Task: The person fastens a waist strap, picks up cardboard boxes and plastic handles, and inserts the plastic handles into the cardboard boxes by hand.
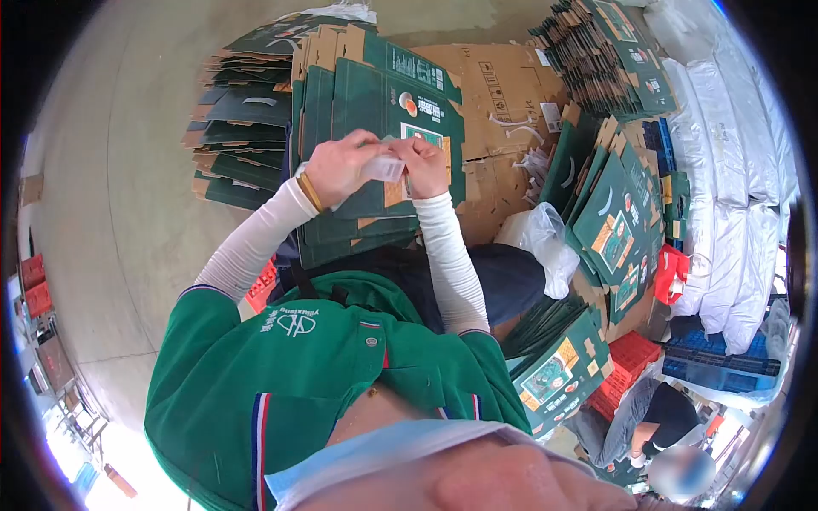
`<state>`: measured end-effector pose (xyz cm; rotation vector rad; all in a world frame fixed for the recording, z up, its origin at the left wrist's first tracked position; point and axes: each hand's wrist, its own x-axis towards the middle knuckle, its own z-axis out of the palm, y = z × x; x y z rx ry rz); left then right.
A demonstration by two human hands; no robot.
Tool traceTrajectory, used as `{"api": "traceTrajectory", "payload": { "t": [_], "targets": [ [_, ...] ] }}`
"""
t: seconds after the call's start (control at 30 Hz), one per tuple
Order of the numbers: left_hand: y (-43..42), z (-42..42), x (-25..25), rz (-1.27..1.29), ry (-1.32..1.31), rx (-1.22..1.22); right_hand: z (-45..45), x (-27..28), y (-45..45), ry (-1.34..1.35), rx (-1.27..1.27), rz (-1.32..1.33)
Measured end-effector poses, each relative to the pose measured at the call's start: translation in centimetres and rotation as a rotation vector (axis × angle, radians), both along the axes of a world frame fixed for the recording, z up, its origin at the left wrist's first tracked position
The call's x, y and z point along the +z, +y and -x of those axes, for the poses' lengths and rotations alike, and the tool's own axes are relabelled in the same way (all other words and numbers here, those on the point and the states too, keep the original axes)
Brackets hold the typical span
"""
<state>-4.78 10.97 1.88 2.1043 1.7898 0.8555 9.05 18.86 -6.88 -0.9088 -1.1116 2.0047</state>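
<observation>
My left hand (345, 170) and my right hand (421, 167) are close together above green flattened cartons (358, 111). Between them is a small translucent white plastic piece (385, 168), its near end by my left palm. The fingers of both hands are closed on it, with the fingertips nearly meeting. Below the hands, the top carton shows white print and a picture panel that my right hand partly covers. White plastic handles (515, 128) lie on a brown cardboard sheet (486, 81) to the right.
Stacks of green cartons stand at the left (247, 111), top right (596, 60) and right (618, 213). A clear plastic bag (545, 247) lies beside my leg. Red crates (626, 362) and white wrapped bundles (724, 170) are at the right. Another person (643, 417) is at the lower right.
</observation>
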Motion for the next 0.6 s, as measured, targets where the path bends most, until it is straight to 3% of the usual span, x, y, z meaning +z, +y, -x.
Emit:
{"api": "traceTrajectory", "payload": {
  "t": [0.1, 0.17, 0.23, 0.3, 0.37, 0.5, 0.57, 0.6],
  "targets": [
    [0.6, 1.3, -1.0, 0.033, 0.135, -0.071, 0.5, -0.9, 0.2, -0.058, 0.011, -0.039],
    [2.3, 3.2, -2.2, 0.248, 0.357, 0.007, 0.0, -1.1, 1.0, 0.043, 0.182, 0.197],
    [5.4, 6.3, -3.0, 0.223, 0.372, 0.227, -1.5, -6.5, 3.6, 0.026, 0.189, 0.197],
    [8.7, 11.2, -6.3, 0.196, 0.222, 0.257, -4.3, -13.0, 6.8, -0.479, 0.127, -0.214],
    [12.2, 14.8, -8.1, 0.286, 0.26, 0.218, -8.1, -16.5, 9.0, -1.055, 0.03, -0.551],
    [17.5, 15.6, -9.2, 0.388, 0.393, 0.06, -13.6, -16.9, 11.4, -1.449, 0.096, -0.385],
    [17.6, 12.7, -6.1, 0.394, 0.657, 0.19, -15.9, -17.6, 12.3, -1.591, 0.102, -0.351],
    [19.7, 14.4, -8.8, 0.489, 0.735, 0.074, -17.3, -18.7, 12.7, -1.668, 0.096, -0.486]
  ]
}}
